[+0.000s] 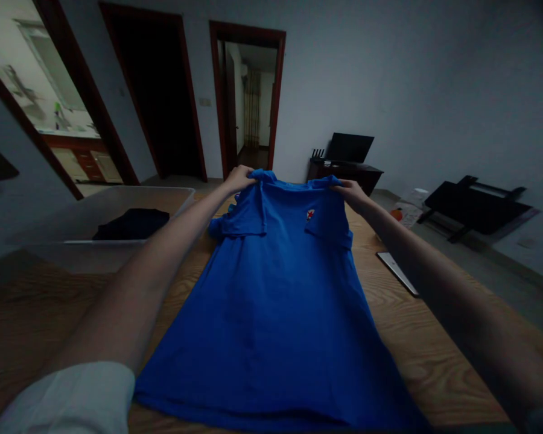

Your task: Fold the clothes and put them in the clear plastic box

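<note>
A blue short-sleeved T-shirt (pixel 289 295) is stretched out over the wooden table (pixel 416 337), its hem toward me and its collar at the far end. A small red-and-white emblem (pixel 310 214) shows on its chest. My left hand (pixel 239 179) grips the left shoulder of the shirt, fingers closed on the cloth. At the other shoulder, my right hand (pixel 352 194) pinches the fabric. Both sleeves are folded in over the front. The shoulder end appears raised off the table. Some fingertips are hidden by the cloth.
A clear plastic bin (pixel 181 202) holding a dark garment (pixel 133 224) stands at the left. Right of the shirt lies a phone or tablet-like device (pixel 398 274), near a white bag (pixel 409 211). Farther back are a dark cabinet (pixel 366 176) with a screen (pixel 350 147) and several doorways.
</note>
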`<act>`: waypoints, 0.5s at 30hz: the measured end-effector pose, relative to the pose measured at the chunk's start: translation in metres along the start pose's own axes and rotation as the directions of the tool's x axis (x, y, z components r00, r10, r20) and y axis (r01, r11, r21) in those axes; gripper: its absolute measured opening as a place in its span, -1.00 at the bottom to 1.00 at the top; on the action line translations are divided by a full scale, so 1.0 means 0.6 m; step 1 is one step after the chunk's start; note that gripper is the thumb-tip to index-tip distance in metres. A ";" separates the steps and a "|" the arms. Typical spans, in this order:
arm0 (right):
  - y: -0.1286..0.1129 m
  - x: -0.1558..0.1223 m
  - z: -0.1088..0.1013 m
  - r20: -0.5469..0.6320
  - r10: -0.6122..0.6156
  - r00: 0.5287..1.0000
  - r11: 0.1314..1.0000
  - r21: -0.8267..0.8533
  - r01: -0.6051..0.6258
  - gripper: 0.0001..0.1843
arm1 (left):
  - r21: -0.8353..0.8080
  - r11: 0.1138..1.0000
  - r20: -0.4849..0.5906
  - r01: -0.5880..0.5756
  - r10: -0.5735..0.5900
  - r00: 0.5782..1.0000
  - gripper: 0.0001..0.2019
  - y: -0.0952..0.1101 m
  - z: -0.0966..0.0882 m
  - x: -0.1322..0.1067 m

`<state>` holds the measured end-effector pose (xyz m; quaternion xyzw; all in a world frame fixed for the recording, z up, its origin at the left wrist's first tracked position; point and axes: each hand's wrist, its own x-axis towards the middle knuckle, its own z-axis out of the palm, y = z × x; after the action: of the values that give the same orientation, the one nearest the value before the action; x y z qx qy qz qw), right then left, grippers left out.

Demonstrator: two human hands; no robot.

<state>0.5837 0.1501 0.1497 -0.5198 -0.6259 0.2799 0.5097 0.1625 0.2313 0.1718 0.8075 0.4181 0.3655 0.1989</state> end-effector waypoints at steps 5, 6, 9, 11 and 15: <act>-0.036 0.055 -0.002 -0.093 -0.123 0.988 0.992 -0.023 0.121 -0.58 | -0.038 0.998 -0.205 -0.052 0.043 0.978 -0.74 0.022 -0.021 0.042; -0.039 0.057 0.001 -0.097 -0.143 0.985 0.990 -0.027 0.141 -0.58 | -0.094 0.994 -0.197 -0.062 0.042 0.979 -0.74 0.025 -0.022 0.043; -0.041 0.037 0.010 -0.047 -0.223 0.974 0.973 -0.074 0.220 -0.59 | -0.289 0.957 -0.095 -0.036 0.009 0.995 -0.70 0.030 -0.014 0.022; -0.037 -0.001 0.013 0.022 -0.285 0.958 0.949 -0.133 0.285 -0.60 | -0.367 0.930 -0.051 -0.005 -0.015 0.999 -0.66 0.033 -0.004 -0.013; -0.015 -0.144 0.007 0.144 -0.386 0.911 0.862 -0.297 0.412 -0.74 | -0.404 0.913 0.010 0.052 -0.053 0.999 -0.67 0.040 0.007 -0.150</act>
<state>0.5715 0.0673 0.1266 -0.4432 -0.7765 0.0833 0.4400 0.1438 0.1435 0.1460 0.7373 0.3551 0.4392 0.3708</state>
